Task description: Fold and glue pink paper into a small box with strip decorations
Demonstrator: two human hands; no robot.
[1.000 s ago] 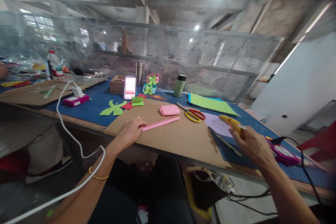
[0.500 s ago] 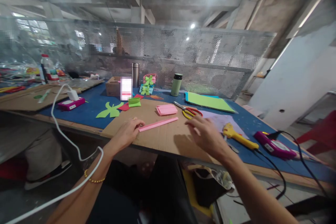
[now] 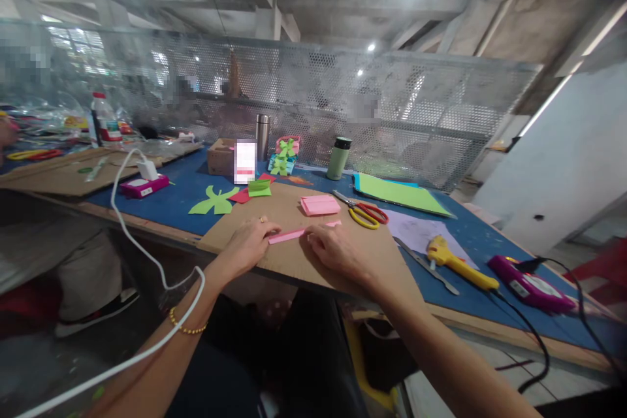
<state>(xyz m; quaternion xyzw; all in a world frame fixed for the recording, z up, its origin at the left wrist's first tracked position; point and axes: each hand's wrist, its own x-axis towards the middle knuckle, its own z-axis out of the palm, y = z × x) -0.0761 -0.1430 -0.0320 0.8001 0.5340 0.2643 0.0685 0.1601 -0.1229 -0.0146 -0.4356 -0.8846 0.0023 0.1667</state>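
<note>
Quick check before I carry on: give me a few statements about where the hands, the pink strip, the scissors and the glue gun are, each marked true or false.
1. Both hands, left hand and right hand, rest on the pink paper strip. True.
2. The right hand holds the yellow glue gun. False: it lies on the blue table.
3. The scissors lie beyond the strip. True.
4. The strip lies on green paper. False: it lies on the cardboard sheet.

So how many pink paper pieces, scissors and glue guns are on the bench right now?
Pink paper pieces: 2, the pink paper strip under the left hand and right hand, and the folded pink stack.
Scissors: 1.
Yellow glue gun: 1.
Total: 4.
</note>
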